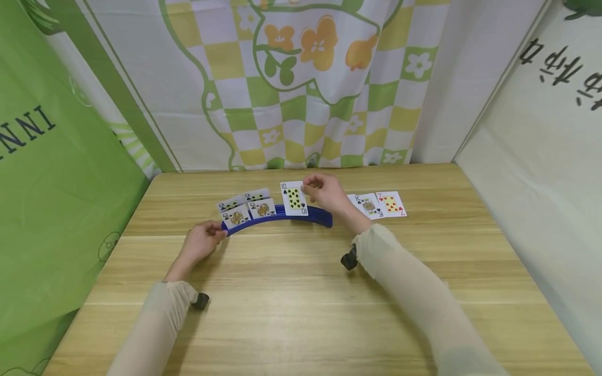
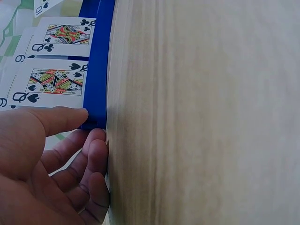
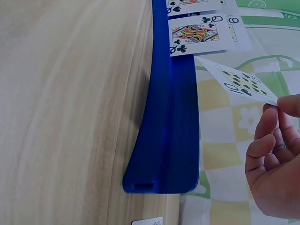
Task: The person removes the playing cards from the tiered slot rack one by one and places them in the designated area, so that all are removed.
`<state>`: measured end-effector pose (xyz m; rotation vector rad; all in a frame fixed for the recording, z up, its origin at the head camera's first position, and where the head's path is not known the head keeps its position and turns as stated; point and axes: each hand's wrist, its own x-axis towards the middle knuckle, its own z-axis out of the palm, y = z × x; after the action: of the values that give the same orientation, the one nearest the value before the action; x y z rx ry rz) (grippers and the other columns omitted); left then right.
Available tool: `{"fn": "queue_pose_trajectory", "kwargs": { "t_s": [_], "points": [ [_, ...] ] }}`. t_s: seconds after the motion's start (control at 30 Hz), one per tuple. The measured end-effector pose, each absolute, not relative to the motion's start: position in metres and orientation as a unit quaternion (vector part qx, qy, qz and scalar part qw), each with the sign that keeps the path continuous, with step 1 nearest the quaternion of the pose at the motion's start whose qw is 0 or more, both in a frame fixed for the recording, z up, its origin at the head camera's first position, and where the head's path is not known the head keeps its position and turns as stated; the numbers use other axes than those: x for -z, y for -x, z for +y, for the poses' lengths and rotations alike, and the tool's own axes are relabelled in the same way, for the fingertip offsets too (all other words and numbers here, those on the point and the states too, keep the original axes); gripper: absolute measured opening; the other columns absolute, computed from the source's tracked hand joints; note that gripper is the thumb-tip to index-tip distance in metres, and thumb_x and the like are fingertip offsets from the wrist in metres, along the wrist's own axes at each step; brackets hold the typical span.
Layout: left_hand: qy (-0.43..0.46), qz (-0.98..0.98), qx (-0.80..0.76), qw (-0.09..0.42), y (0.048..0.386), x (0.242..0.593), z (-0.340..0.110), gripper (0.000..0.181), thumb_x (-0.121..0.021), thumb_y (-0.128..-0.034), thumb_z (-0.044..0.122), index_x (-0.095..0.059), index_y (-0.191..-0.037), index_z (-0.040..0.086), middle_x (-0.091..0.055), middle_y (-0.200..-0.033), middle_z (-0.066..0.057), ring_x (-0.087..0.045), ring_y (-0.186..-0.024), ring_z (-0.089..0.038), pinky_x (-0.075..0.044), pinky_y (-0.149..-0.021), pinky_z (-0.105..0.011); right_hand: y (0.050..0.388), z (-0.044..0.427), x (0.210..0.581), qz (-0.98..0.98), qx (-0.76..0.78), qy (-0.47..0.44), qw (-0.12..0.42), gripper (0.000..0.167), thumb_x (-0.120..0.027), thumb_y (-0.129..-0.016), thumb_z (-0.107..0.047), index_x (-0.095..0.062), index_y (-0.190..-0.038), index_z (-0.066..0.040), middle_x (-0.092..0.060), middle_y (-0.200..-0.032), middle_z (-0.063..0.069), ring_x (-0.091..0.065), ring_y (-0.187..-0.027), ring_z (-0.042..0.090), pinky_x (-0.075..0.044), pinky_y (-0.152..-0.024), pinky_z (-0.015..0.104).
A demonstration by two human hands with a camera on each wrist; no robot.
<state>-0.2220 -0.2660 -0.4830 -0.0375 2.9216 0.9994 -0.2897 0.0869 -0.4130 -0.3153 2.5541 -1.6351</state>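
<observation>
Backdrop: checked curtain [image 1: 263, 94] in green, yellow and white with orange flowers; green cloth [image 1: 56, 209] on the left side, pale cloth [image 1: 541, 156] with dark lettering on the right.
Surface: pale wood-grain tabletop [image 1: 282, 313], its far edge near the curtain.
Card holder: blue, curved card holder [image 3: 173, 126], on the far half of the tabletop, around its middle.
Front row: queen of spades [image 2: 54, 83] at the holder's left end, queen of clubs [image 2: 65, 36] just beside it, both standing in the holder.
Back row: two black-pip cards [image 1: 256, 194] behind the queens, partly covered; index 6 or 9, cannot tell which.
Left hand: left hand [image 1: 201, 243] at the holder's left end; thumb and forefinger pinch that corner, other fingers loosely curled just beside it.
Right hand: right hand [image 1: 329, 193] over the holder's right half; thumb and forefinger pinch the edge of a card, remaining fingers bent in toward the palm.
Ten of spades: ten of spades [image 1: 293, 198], in the right hand's fingers, face toward the head camera, right of the queen of clubs; tilted in the right wrist view. Cannot tell whether its lower edge touches the holder.
Loose cards: black king [image 1: 369, 206] and red seven [image 1: 391, 204] flat on the tabletop, right of the holder, side by side; another card [image 1: 351, 197] at the king's left, mostly hidden by the right arm.
</observation>
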Motion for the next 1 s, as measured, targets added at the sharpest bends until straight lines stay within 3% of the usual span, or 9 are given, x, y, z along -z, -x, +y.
{"fn": "queue_pose_trajectory", "kwargs": {
  "t_s": [0.23,0.57,0.67,0.87,1.0],
  "points": [
    [0.018,0.946,-0.322,0.03,0.222,0.482,-0.264,0.031,-0.065,-0.0942,0.024,-0.067,-0.114,0.0,-0.072,-0.108,-0.022,-0.067,-0.092,-0.03,-0.049,-0.075,-0.033,0.286,0.095,0.414,0.83,0.546,0.102,0.046,0.016,-0.065,-0.096,-0.018,-0.067,-0.108,-0.007,-0.068,-0.096,0.008,-0.059,-0.07,0.016,-0.051,-0.062,0.026],
    [0.019,0.946,-0.323,0.027,0.222,0.483,-0.264,0.031,-0.066,-0.0938,0.025,-0.067,-0.113,0.0,-0.072,-0.107,-0.022,-0.067,-0.092,-0.031,-0.05,-0.077,-0.035,0.281,0.109,0.412,0.833,0.544,0.083,0.05,0.016,-0.064,-0.097,-0.02,-0.067,-0.107,-0.009,-0.07,-0.098,0.009,-0.059,-0.07,0.016,-0.045,-0.055,0.023],
    [0.021,0.945,-0.325,0.028,0.222,0.482,-0.264,0.03,-0.066,-0.0939,0.025,-0.067,-0.112,0.0,-0.072,-0.107,-0.022,-0.067,-0.091,-0.031,-0.049,-0.076,-0.033,0.28,0.112,0.411,0.83,0.548,0.085,0.051,0.016,-0.064,-0.097,-0.019,-0.066,-0.108,-0.008,-0.07,-0.098,0.01,-0.058,-0.07,0.015,-0.049,-0.06,0.027],
    [0.024,0.944,-0.328,0.032,0.222,0.482,-0.265,0.03,-0.066,-0.0943,0.024,-0.067,-0.113,0.001,-0.072,-0.108,-0.021,-0.067,-0.092,-0.029,-0.048,-0.075,-0.031,0.277,0.118,0.41,0.827,0.552,0.087,0.059,0.016,-0.063,-0.097,-0.018,-0.065,-0.108,-0.007,-0.068,-0.099,0.011,-0.059,-0.073,0.016,-0.055,-0.082,0.052],
    [0.025,0.944,-0.327,0.033,0.223,0.483,-0.266,0.03,-0.066,-0.0947,0.024,-0.067,-0.114,0.001,-0.072,-0.108,-0.021,-0.067,-0.093,-0.029,-0.049,-0.075,-0.032,0.276,0.123,0.409,0.834,0.542,0.083,0.064,0.017,-0.062,-0.097,-0.02,-0.065,-0.109,-0.008,-0.068,-0.1,0.011,-0.06,-0.075,0.018,-0.056,-0.08,0.047]
  ]
}}
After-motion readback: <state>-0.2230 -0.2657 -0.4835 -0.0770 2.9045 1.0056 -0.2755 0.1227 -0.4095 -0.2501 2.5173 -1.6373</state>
